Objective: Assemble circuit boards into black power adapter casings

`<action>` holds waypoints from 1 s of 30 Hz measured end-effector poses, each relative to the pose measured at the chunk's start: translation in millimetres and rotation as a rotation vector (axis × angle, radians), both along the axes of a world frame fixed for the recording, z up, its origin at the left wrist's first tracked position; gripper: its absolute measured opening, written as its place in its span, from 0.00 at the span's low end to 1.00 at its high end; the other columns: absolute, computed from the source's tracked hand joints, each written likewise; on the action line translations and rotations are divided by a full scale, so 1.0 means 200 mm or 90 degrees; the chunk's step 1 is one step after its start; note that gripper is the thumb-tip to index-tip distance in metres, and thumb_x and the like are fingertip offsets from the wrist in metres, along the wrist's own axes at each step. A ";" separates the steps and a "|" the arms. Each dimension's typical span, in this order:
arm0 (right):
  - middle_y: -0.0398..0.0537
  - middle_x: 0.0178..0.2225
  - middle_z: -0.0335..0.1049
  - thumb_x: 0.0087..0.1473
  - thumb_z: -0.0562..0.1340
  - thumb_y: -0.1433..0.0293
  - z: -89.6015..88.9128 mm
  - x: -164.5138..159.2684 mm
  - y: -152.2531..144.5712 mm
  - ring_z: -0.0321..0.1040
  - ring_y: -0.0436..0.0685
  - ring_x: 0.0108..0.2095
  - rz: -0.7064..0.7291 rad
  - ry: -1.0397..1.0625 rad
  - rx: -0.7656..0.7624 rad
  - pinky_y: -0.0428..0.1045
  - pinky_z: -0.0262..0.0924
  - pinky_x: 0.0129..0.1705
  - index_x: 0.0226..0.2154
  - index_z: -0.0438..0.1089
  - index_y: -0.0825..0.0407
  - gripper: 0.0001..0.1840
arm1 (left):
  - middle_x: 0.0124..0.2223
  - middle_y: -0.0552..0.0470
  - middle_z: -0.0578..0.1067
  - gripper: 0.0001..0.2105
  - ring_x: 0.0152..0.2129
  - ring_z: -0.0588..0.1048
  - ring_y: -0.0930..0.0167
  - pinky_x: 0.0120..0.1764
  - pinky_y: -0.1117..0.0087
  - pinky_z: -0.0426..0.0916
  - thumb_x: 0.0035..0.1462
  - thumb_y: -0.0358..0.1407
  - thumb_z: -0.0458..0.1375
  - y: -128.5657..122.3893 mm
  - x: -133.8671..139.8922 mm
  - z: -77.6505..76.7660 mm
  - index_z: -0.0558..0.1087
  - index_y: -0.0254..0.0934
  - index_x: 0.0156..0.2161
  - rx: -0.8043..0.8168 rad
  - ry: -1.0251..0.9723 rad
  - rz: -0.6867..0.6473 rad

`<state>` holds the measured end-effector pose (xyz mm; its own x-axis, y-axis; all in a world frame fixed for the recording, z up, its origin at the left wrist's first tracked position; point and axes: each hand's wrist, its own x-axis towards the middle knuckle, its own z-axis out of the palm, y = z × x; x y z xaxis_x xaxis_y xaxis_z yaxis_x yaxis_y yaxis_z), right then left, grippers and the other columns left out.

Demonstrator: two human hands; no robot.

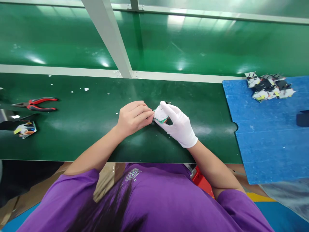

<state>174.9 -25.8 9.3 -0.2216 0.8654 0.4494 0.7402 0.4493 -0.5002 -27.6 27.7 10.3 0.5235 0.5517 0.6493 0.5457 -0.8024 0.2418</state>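
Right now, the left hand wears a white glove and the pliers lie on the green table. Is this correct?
No: the head view shows the white glove on the right hand; the left hand is bare. The pliers do lie on the table.

- Dark green here, the surface (79, 138), dotted with white scraps (86, 89)!
- Plain white on the right hand (180, 125), that's the glove!
- White again on the small piece (160, 113), flashing green and orange!
- Near the left edge, red-and-black pliers (38, 104)!
- Solid blue, the sheet (265, 145) at the right edge, its cluster (269, 87) white, black, yellow!
- Purple shirt (169, 190) along the front edge, pale logo (132, 174)!
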 end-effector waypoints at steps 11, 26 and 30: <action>0.55 0.52 0.73 0.61 0.62 0.66 0.01 0.01 0.01 0.73 0.60 0.52 0.000 0.012 0.000 0.50 0.71 0.51 0.62 0.63 0.51 0.28 | 0.33 0.52 0.81 0.04 0.31 0.78 0.69 0.41 0.62 0.76 0.56 0.40 0.63 0.00 -0.01 0.00 0.78 0.43 0.34 -0.052 0.016 -0.019; 0.54 0.51 0.74 0.60 0.63 0.64 0.00 -0.01 0.00 0.74 0.58 0.50 -0.027 0.040 -0.025 0.49 0.73 0.48 0.59 0.66 0.52 0.26 | 0.31 0.56 0.81 0.02 0.29 0.77 0.71 0.46 0.58 0.75 0.54 0.36 0.62 0.00 0.00 -0.02 0.77 0.44 0.31 -0.065 -0.026 0.028; 0.55 0.51 0.74 0.61 0.62 0.64 0.00 0.00 0.01 0.73 0.59 0.50 -0.016 0.031 0.002 0.49 0.73 0.47 0.59 0.65 0.54 0.25 | 0.35 0.55 0.82 0.05 0.30 0.78 0.71 0.47 0.60 0.74 0.52 0.36 0.65 0.00 0.00 -0.02 0.78 0.45 0.36 -0.015 -0.056 -0.018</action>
